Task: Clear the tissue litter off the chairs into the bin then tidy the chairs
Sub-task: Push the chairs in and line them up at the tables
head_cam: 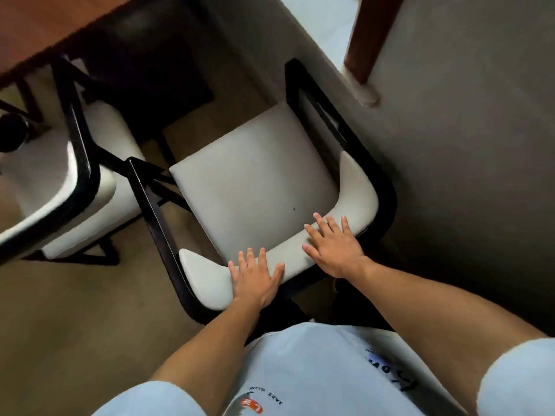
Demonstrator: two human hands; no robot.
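A black-framed chair (255, 178) with a pale grey seat and padded curved backrest stands right below me. My left hand (255, 277) lies flat with spread fingers on the left part of the backrest. My right hand (333, 244) lies flat on the backrest's right part, fingers straight and reaching over its top edge. The seat is bare, with no tissue on it. A second chair (60, 187) of the same kind stands at the left, partly under the table.
A brown wooden table (45, 28) fills the top left corner. A grey wall (465, 145) runs along the chair's right side, with a brown door frame (369, 40) above it. A dark round object (12, 130) sits at the left edge. Tan floor lies at the lower left.
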